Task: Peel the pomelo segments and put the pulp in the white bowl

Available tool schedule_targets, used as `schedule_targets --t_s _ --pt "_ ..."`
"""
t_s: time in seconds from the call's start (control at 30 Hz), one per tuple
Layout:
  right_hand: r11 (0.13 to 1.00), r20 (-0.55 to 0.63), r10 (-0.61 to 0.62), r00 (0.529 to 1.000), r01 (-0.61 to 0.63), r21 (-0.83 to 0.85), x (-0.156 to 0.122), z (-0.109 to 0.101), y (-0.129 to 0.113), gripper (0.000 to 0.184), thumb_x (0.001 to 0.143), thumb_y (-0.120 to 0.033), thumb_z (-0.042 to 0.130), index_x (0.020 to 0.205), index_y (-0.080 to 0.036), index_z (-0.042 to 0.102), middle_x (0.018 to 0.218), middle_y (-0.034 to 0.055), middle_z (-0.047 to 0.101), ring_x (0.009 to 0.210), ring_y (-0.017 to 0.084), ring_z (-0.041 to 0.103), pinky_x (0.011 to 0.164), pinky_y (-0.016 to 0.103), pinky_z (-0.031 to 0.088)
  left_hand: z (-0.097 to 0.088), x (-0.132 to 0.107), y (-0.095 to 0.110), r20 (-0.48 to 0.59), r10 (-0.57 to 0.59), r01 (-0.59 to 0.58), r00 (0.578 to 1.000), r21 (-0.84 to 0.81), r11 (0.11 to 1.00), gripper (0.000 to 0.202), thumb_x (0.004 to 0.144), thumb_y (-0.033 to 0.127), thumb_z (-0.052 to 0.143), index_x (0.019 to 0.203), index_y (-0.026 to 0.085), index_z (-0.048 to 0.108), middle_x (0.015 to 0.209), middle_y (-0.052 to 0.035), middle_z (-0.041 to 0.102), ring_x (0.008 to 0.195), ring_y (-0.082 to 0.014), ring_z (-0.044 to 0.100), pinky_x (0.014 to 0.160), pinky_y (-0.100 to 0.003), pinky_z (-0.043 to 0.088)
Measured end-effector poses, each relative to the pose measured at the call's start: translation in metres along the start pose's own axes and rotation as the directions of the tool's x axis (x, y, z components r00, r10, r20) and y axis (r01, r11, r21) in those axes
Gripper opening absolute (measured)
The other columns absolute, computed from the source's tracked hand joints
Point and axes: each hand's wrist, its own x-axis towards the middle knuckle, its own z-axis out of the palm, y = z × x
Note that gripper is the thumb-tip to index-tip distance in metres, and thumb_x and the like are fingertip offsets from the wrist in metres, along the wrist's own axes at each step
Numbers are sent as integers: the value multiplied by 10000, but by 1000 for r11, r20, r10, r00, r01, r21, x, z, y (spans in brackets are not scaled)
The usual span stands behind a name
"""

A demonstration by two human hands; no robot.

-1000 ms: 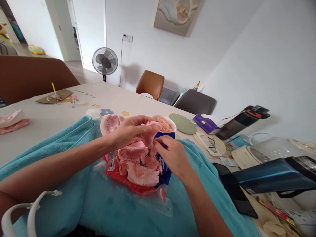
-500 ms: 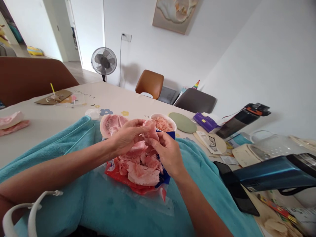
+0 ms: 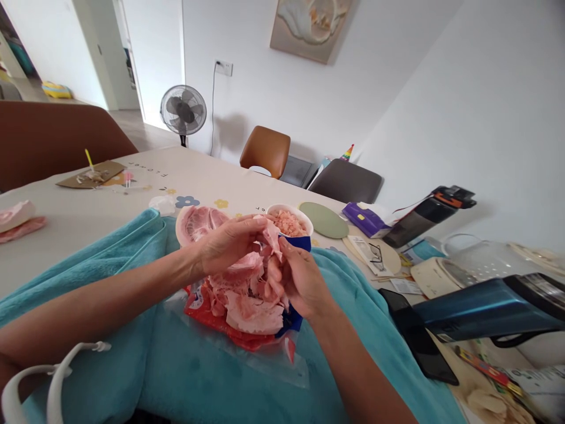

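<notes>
Above the heap of pink peel (image 3: 251, 309) on the teal towel (image 3: 185, 365), the left hand (image 3: 225, 241) and right hand (image 3: 302, 282) share one pomelo piece (image 3: 270, 232), fingers (image 3: 245, 227) pinched closed on it; the white bowl (image 3: 308, 221) sits just behind.

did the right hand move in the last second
Yes, slightly: the right hand shifted left relative to the white bowl, its fingers now curled into the pomelo pieces.
</notes>
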Motion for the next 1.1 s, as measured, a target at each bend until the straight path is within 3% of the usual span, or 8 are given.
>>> schedule_targets --t_s 0.1,0.23,0.37,0.57,0.73,0.87,1.0,1.1 --pt "937 -130 -156 979 105 -333 -2 -1 1 436 840 -583 543 641 -203 465 472 -46 517 354 89 463 374 213 379 0 0 -1 -108 34 -35 994 -1 999 160 810 298 677 753 159 623 686 -8 635 637 -108 581 595 -215 429" --pt "755 -192 -433 881 238 -611 -5 -3 -4 341 851 -513 571 798 -182 633 615 -21 605 490 90 525 489 206 436 1 0 -3 -184 96 -82 978 85 993 203 818 302 673 723 149 579 683 -15 644 615 -101 595 537 -201 395" --pt "665 -150 -466 872 234 -709 -6 -4 -6 228 826 -406 628 896 -196 685 730 -8 662 582 111 566 553 218 458 3 -2 -4 -208 142 -113 968 146 983 209 814 307 682 768 161 540 706 -7 657 636 -107 618 573 -210 421" --pt "491 -52 -513 857 243 -836 -6 -3 -5 223 886 -289 493 843 -190 687 735 9 682 655 137 604 629 240 460 9 -6 -4 -194 173 -106 966 311 944 195 832 330 667 854 162 570 705 -12 677 612 -120 644 533 -208 401" --pt "366 -51 -606 794 222 -904 -6 -2 -2 182 814 -193 483 733 -196 646 652 -4 635 599 127 555 620 245 437 11 -7 -6 -181 161 -111 970 259 960 186 801 299 707 869 168 594 724 -4 700 634 -107 639 586 -211 459" --pt "479 -123 -593 796 226 -848 -6 0 -2 153 759 -183 494 624 -200 564 566 -33 569 527 105 505 553 229 411 7 -5 -8 -100 83 -66 992 170 983 166 830 311 672 817 166 592 682 -5 677 575 -100 611 526 -202 436" --pt "741 -200 -429 881 216 -636 -7 2 -4 135 759 -222 516 631 -197 554 483 -64 515 427 88 499 452 207 382 2 -2 -6 -35 -7 11 999 95 995 204 855 311 628 750 140 600 650 -25 646 544 -99 596 483 -197 410" --pt "859 -194 -314 929 191 -475 -7 1 -6 137 772 -241 540 648 -191 565 460 -73 505 395 90 531 417 195 381 1 -1 -3 -46 -66 69 997 72 995 227 856 320 618 734 129 607 651 -32 635 542 -97 593 457 -188 384"
